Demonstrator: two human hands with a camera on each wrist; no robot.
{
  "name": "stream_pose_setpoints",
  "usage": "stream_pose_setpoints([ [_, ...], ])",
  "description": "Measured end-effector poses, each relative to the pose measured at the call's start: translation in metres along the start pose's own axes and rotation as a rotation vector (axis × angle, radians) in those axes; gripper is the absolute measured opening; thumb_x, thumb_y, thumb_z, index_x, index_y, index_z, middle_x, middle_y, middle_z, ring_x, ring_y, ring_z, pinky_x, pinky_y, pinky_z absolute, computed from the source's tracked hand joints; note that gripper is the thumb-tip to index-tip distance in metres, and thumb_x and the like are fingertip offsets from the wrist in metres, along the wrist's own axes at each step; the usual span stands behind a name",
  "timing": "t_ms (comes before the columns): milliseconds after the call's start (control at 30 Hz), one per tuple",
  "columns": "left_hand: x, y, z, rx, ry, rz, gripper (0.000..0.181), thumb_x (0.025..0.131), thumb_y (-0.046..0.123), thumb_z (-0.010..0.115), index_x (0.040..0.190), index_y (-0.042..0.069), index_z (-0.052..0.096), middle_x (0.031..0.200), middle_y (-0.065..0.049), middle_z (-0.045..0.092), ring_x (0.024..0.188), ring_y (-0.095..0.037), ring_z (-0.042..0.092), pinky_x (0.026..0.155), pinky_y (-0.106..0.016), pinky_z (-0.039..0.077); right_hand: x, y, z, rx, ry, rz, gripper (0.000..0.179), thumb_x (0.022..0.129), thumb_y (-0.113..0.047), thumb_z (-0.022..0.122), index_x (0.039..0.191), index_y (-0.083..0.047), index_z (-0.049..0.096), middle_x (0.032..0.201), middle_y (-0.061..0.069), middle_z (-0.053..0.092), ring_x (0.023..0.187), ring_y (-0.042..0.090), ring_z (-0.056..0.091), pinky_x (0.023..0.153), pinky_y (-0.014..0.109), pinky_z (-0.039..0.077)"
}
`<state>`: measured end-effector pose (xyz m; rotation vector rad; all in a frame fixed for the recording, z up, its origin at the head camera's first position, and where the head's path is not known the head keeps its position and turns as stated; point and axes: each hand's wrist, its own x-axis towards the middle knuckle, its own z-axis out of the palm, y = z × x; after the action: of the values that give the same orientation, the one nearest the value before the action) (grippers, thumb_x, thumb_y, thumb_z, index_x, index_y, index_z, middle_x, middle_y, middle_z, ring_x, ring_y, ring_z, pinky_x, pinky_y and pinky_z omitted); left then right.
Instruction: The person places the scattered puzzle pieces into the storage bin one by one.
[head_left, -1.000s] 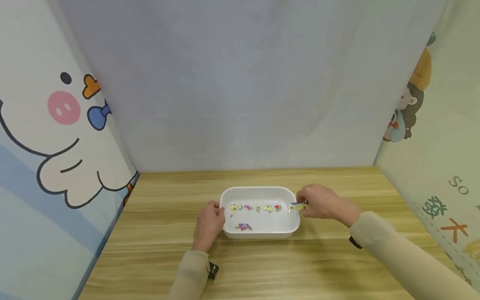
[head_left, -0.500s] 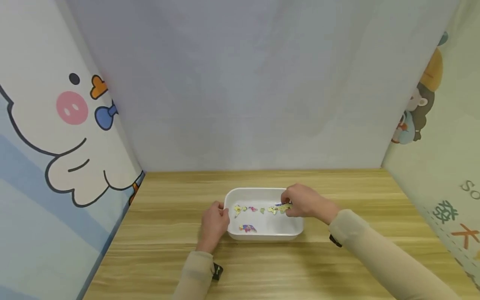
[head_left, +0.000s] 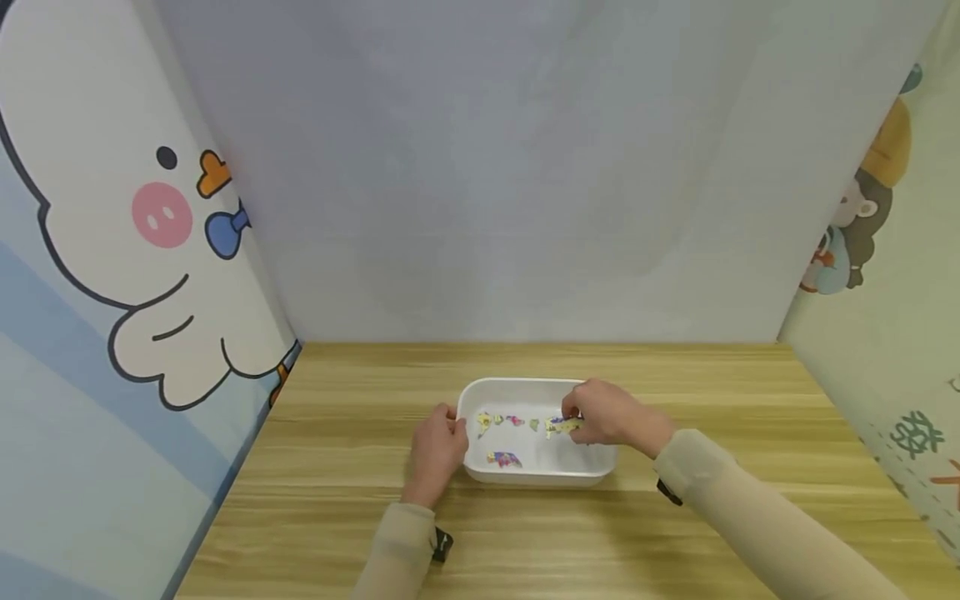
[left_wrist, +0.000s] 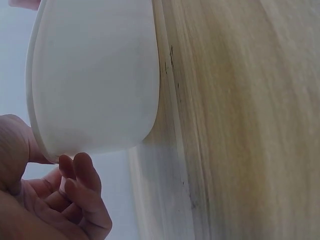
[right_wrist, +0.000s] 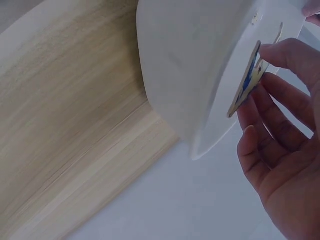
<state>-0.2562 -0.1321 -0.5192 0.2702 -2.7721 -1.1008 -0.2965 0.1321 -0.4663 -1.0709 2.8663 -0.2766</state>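
Observation:
A shallow white tray [head_left: 540,479] stands on the wooden table. My left hand [head_left: 437,450] grips its left rim, thumb over the edge and fingers beneath, as the left wrist view shows. Over the tray's right half, my right hand [head_left: 609,412] pinches a flat puzzle piece [right_wrist: 248,77] printed blue and yellow, with a thin pale edge. Inside the tray lie other irregular pieces: a yellow one [head_left: 484,421], a pink one [head_left: 514,420], a greenish one [head_left: 534,424], and a larger purple-and-pink one [head_left: 504,459] near the front. My right hand hides part of the tray's right end.
The wooden table [head_left: 360,383] runs back to a plain pale curtain [head_left: 480,208]. A cartoon-printed panel [head_left: 97,233] borders it on the left, and another printed panel [head_left: 885,350] on the right.
My right hand has carried the puzzle piece from the tray's right rim leftward and inside it. My left hand keeps its grip on the rim. The whole head view has shifted, scenery sliding right.

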Motion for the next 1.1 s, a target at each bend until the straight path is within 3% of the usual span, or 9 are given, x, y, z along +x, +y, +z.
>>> stream_pose_setpoints([
  [467,-0.001,0.0,0.0,0.017,-0.005,-0.004,0.019,0.09,0.022,0.058,0.102,0.007,0.059,0.088,-0.009,0.068,0.073,-0.017,0.062,0.059,-0.027,0.05,0.008,-0.004,0.022,0.018,-0.051,0.017,0.013,0.07,-0.021,0.077,0.078,-0.015,0.068,0.075,-0.008,0.062,0.07,0.008,0.052,0.069,0.028,0.047],
  [733,0.001,0.0,-0.001,0.029,-0.01,-0.01,0.02,0.091,0.022,0.057,0.103,0.007,0.058,0.088,-0.008,0.067,0.072,-0.015,0.06,0.056,-0.025,0.048,0.012,-0.009,0.034,0.026,-0.121,0.081,0.014,0.071,-0.022,0.077,0.078,-0.016,0.067,0.071,-0.01,0.057,0.068,0.009,0.049,0.067,0.028,0.045],
  [1100,0.002,0.0,-0.002,0.025,-0.006,-0.006,0.019,0.09,0.022,0.058,0.101,0.007,0.059,0.085,-0.007,0.067,0.071,-0.015,0.06,0.056,-0.026,0.047,0.013,-0.013,0.04,0.014,-0.121,0.079,0.014,0.068,-0.022,0.077,0.072,-0.017,0.064,0.065,-0.01,0.052,0.065,0.009,0.047,0.063,0.027,0.041],
])
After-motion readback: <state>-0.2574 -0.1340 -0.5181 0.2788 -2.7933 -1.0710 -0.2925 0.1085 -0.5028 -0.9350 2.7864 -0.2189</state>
